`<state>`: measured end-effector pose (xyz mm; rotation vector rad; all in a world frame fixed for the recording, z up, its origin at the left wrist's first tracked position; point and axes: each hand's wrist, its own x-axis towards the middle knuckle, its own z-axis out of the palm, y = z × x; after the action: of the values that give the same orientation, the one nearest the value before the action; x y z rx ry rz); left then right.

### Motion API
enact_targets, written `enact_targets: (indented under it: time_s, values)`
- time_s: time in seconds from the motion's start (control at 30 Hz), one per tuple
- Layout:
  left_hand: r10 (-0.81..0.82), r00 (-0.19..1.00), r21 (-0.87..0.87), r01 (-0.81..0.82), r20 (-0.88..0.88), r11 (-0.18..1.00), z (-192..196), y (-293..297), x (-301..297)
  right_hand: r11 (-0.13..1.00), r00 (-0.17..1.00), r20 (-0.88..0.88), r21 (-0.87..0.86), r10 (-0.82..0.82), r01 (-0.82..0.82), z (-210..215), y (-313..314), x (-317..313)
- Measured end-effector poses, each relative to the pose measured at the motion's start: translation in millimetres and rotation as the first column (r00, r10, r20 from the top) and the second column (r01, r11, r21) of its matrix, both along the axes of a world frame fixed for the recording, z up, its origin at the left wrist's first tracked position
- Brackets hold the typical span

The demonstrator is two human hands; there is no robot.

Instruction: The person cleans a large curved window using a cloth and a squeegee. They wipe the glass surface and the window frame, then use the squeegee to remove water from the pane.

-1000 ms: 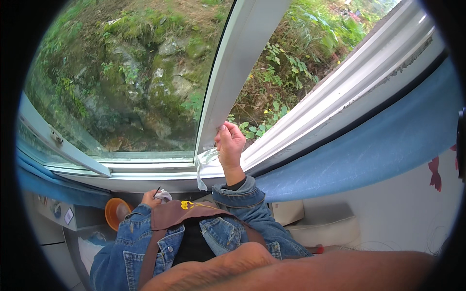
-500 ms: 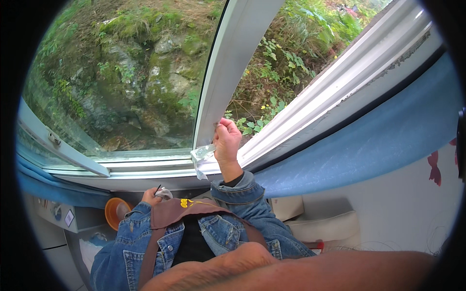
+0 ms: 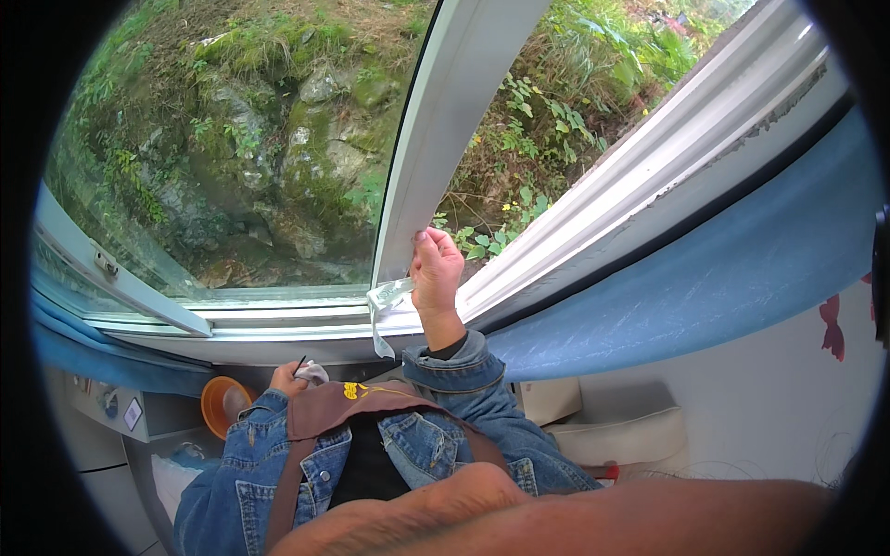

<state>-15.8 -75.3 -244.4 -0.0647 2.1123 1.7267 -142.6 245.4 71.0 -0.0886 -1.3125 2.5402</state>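
My right hand (image 3: 438, 271) is raised against the frame of the sliding window (image 3: 422, 167), its fingers pinched together at the frame's inner face. From the palm side of that hand hangs a limp, whitish printed strip (image 3: 389, 295), its tail dangling over the sill; the fingers hide where it is gripped. Down at waist level, my left hand (image 3: 288, 378) is closed round a crumpled white cloth (image 3: 313, 373). A thin dark stick (image 3: 300, 364) pokes up between its fingers.
An orange bucket (image 3: 219, 408) stands below my left hand. White window tracks (image 3: 593, 218) run along the right, beside a blue curtain (image 3: 667, 287). Another window panel with a latch (image 3: 106, 263) is at left. A beige cushion (image 3: 621, 437) lies at lower right.
The strip's loose tail has swung down and now hangs straighter and longer. My right hand stays at nearly the same spot on the frame; my left hand has barely moved.
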Motion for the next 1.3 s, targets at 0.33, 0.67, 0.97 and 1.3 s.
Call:
enact_targets:
  time_s: [0.33, 0.67, 0.97, 1.3]
  values:
    - [-0.043, 0.999, 0.048, 0.042, 0.027, 0.998, 2.3, 6.0, -5.0, 0.999, 0.998, 0.043, -0.01, 0.044, -0.043, -2.0, 1.4, 2.2]
    - [0.015, 0.997, 0.191, -0.03, 0.081, 0.981, -56.1, -8.7, -2.1, 0.998, 0.998, 0.035, -0.034, 0.053, -0.051, 1.0, 5.1, 0.5]
    - [-0.062, 0.997, 0.03, 0.061, 0.037, 0.998, -11.1, 1.2, -4.8, 0.995, 0.996, 0.018, -0.056, 0.087, -0.086, -2.3, 2.1, 0.6]
    - [0.042, 0.998, -0.112, -0.046, -0.037, 0.993, 14.7, 5.1, 4.2, 0.219, 0.774, -0.596, 0.743, -0.215, 0.633, 19.6, 18.7, 14.1]
